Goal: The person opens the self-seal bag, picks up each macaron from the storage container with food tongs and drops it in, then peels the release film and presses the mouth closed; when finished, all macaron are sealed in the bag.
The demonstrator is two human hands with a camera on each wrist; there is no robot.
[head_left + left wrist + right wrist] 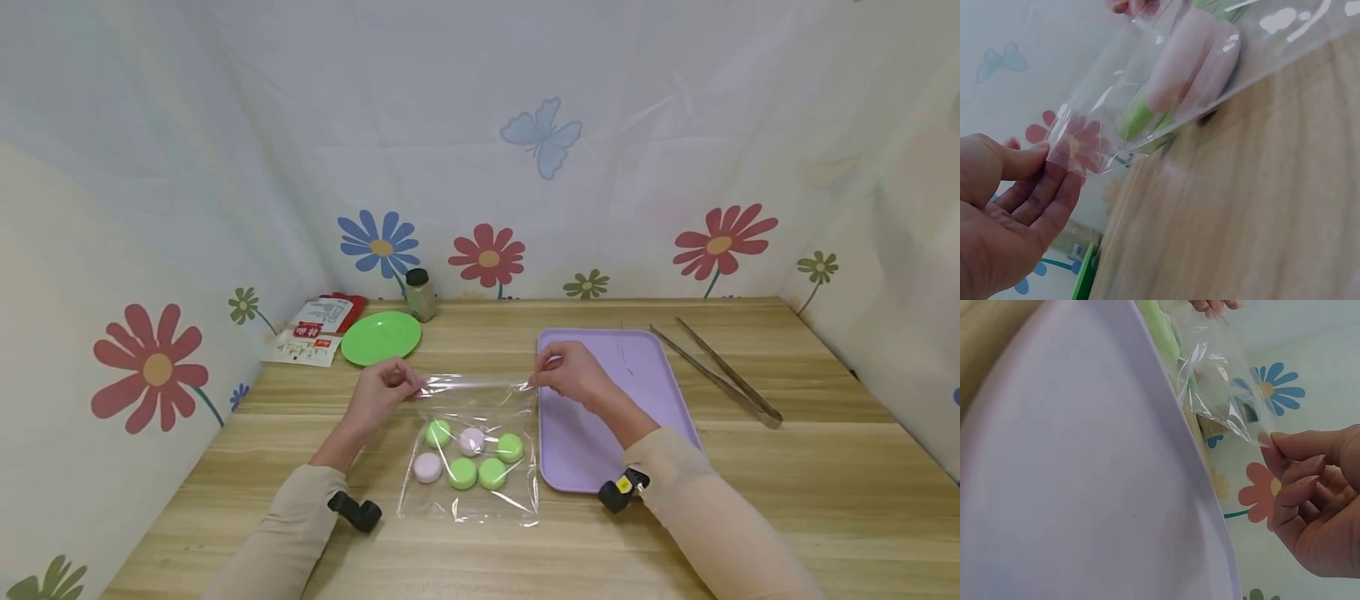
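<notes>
A clear plastic bag (480, 504) lies on the wooden table with several macarons inside, green ones like this macaron (462, 473) and pink ones like this macaron (427, 467). My left hand (381, 393) pinches the far left corner of the bag between thumb and fingers. At the far right corner, my right hand (573, 375) pinches the film the same way. Between the two hands the bag's upper edge is stretched and raised off the table. In the right wrist view, thumb and forefinger of the right hand (1316, 487) meet on the film.
Right of the bag lies a purple tray (592, 442), partly under my right forearm. Metal tongs (723, 379) rest beyond it. Back left are a green plate (381, 337), a jar with a black lid (420, 296) and printed packets (311, 333). A flowered curtain (465, 167) stands behind.
</notes>
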